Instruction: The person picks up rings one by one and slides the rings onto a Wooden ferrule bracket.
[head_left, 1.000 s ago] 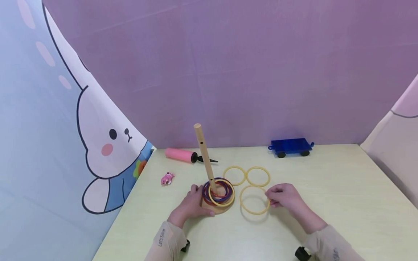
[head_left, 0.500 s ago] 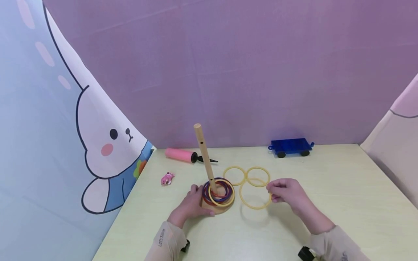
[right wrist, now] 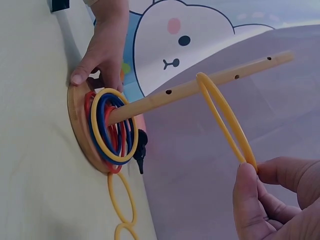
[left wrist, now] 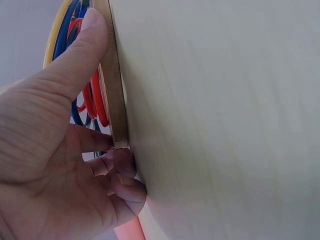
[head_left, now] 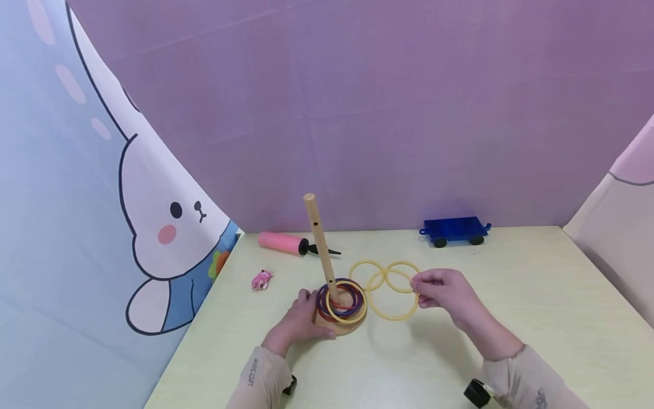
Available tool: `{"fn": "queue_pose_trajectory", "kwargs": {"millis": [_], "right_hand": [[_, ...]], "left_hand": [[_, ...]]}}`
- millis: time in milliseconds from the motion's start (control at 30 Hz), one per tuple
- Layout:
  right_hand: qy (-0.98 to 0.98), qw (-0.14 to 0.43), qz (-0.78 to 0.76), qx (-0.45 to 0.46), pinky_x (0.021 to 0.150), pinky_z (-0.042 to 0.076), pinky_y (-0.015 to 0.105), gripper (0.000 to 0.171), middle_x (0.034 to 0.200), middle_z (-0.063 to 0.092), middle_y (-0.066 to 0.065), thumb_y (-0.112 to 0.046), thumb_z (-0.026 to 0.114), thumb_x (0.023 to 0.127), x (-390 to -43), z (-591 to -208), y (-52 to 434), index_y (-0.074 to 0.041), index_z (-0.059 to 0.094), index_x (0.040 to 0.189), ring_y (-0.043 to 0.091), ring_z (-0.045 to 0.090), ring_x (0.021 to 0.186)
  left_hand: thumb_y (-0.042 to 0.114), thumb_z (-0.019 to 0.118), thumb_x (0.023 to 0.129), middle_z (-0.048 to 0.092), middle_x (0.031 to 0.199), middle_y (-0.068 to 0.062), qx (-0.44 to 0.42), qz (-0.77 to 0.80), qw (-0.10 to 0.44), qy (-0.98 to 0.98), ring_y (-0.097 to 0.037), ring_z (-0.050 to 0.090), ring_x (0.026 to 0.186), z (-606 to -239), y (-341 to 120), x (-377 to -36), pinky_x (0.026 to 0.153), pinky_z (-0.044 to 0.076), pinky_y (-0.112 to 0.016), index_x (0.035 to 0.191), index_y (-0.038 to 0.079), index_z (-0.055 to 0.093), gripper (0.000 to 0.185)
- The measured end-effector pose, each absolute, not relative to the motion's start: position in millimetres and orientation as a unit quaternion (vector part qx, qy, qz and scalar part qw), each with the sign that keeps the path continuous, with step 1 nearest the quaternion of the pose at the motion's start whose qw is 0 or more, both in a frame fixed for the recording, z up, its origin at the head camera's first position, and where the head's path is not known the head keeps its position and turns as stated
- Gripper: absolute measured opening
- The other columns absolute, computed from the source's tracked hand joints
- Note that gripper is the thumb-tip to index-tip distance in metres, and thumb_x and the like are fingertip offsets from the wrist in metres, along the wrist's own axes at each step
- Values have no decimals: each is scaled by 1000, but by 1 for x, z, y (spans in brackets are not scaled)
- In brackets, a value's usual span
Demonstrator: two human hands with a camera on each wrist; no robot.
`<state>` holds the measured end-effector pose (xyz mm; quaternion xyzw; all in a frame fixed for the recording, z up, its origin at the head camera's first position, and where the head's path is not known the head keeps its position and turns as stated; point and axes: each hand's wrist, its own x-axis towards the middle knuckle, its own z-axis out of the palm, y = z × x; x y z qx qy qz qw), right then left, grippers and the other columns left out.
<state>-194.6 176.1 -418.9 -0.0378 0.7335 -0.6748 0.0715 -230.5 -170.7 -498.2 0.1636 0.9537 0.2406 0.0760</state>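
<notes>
A wooden peg [head_left: 321, 241] leans up from a round wooden base [head_left: 341, 328] that carries several stacked rings [head_left: 343, 301] in yellow, blue and red. My left hand [head_left: 313, 316] grips the base's left edge, thumb on its near rim. In the left wrist view the thumb [left wrist: 75, 60] lies along the base edge [left wrist: 113, 90]. My right hand [head_left: 418, 288] pinches a yellow ring [head_left: 390, 318] and holds it off the table, right of the peg. In the right wrist view that ring [right wrist: 225, 117] hangs from my fingertips [right wrist: 250, 195] in front of the peg [right wrist: 200, 87].
Two more yellow rings [head_left: 367, 275] [head_left: 403, 276] lie flat behind the held one. A pink pump [head_left: 281, 242] and a small pink toy [head_left: 262, 279] sit at the left, a blue toy wagon [head_left: 453, 229] at the back. A bunny-print curtain [head_left: 153, 227] borders the table's left side.
My right hand has lifted the yellow ring off the table and carried it up and leftward, toward the peg. The left hand stays on the base.
</notes>
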Motion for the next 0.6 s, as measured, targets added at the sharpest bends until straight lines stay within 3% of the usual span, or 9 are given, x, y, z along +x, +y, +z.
{"fn": "queue_pose_trajectory", "kwargs": {"millis": [600], "right_hand": [[730,60,-676,-76,67,58,30,31,84,68,8,-7,66,92,-195,-380,162,17,59,110,15,65,66]], "left_hand": [[57,85,63,37,132,-21,157,237,79,956,-38,45,118,-501,-172,-232,99,42,-54,152,5,28,118]]}}
